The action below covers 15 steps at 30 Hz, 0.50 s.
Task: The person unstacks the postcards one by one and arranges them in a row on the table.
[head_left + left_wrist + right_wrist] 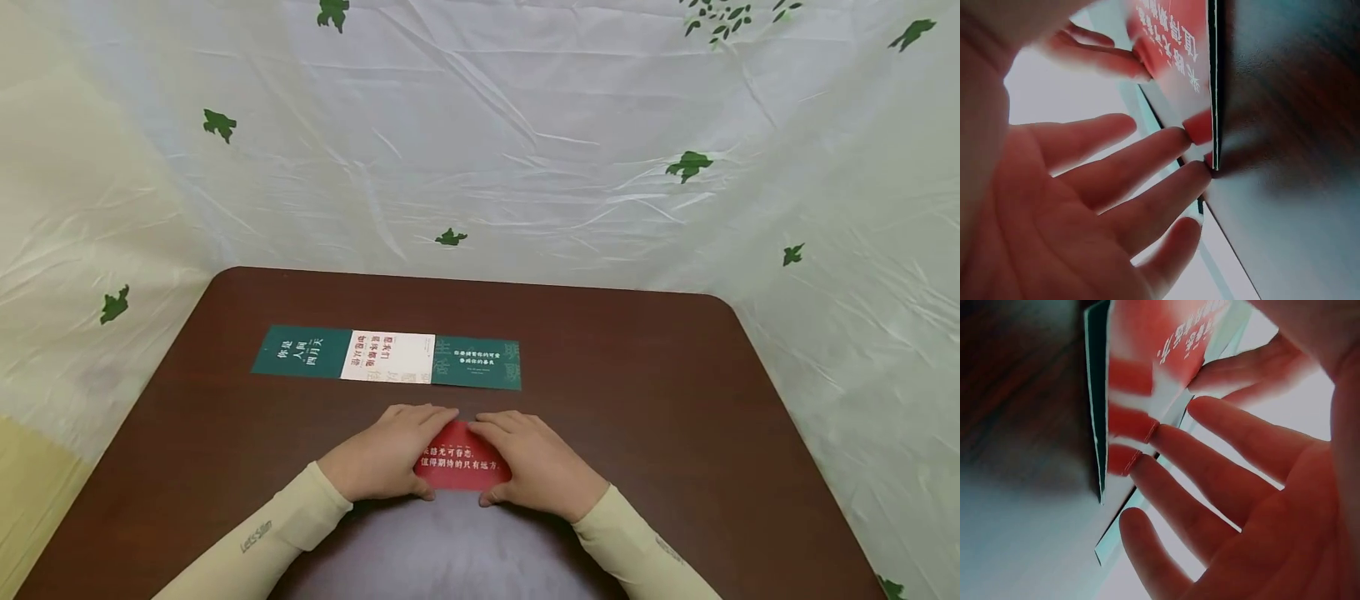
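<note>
The left hand (393,450) and the right hand (536,462) are holding the red card (461,477) between them, each grip grasping one end, with the thumbs at the near edge and fingers touching the far edge. The red card is lying roughly midway between the left and right edges of the table (637,375); a dark green layer (1097,394) is showing just beneath it. Nearer the table's far edge, toward its far left corner, a left green card (292,352), a white card (387,358) and a right green card (476,377) are forming a row.
</note>
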{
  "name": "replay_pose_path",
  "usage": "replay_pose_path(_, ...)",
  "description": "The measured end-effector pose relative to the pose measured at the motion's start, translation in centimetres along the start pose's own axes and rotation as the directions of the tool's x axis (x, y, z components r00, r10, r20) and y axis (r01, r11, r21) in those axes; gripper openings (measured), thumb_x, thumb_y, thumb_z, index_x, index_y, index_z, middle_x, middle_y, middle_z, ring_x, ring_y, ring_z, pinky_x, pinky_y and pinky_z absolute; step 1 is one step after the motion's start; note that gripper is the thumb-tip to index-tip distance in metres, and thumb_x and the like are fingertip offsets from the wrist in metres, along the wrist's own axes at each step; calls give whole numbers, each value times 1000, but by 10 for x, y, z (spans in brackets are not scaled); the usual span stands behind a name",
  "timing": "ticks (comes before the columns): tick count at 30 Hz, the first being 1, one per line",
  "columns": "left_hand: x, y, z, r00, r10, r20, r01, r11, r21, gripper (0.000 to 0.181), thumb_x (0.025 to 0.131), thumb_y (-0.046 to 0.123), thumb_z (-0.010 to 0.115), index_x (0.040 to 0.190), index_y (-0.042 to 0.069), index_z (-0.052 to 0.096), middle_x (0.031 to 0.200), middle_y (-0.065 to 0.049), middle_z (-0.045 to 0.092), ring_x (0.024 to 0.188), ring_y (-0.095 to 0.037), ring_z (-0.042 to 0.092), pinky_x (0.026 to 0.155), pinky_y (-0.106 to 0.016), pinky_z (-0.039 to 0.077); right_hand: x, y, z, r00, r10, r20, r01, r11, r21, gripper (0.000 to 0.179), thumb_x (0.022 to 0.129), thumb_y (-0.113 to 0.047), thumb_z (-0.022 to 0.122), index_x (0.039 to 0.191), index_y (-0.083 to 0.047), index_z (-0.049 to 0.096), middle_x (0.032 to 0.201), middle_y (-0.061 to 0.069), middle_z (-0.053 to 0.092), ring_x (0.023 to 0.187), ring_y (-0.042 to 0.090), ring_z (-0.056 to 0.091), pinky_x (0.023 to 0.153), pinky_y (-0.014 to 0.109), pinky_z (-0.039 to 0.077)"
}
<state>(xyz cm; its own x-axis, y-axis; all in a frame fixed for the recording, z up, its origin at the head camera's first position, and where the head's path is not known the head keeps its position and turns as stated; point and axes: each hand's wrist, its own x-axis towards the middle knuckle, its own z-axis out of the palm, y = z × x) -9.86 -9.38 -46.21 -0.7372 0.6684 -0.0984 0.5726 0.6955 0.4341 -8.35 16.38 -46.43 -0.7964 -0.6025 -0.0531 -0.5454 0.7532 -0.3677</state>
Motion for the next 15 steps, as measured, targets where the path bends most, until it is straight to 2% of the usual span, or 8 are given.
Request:
replay_pose_path(4,-1,0,-1,999,20,-40,-19,999,37,95,79,32,97,156,1,52,147,-11,65,135,-29,61,120,-53,40,2,-2,0,1000,5,-8,-5,1000,-12,84,79,-40,96,150,-9,63,152,8,65,142,31,58,119,55,49)
replay_pose_path(10,1,-1,2,996,63,-62,-59,996,60,90,80,33,95,154,1,55,144,-10,65,132,-27,61,117,-51,41,2,-2,0,1000,-2,-24,1,1000,-27,81,79,-37,95,148,-8,64,149,8,67,138,30,61,117,53,51)
replay_pose_path(15,8,-3,4,991,97,-95,-93,994,49,88,81,33,93,154,1,55,145,-9,64,134,-24,59,124,-53,36,2,4,-1,999,7,-51,-9,999,-33,86,78,-37,96,150,-7,61,147,7,67,137,29,62,117,52,51)
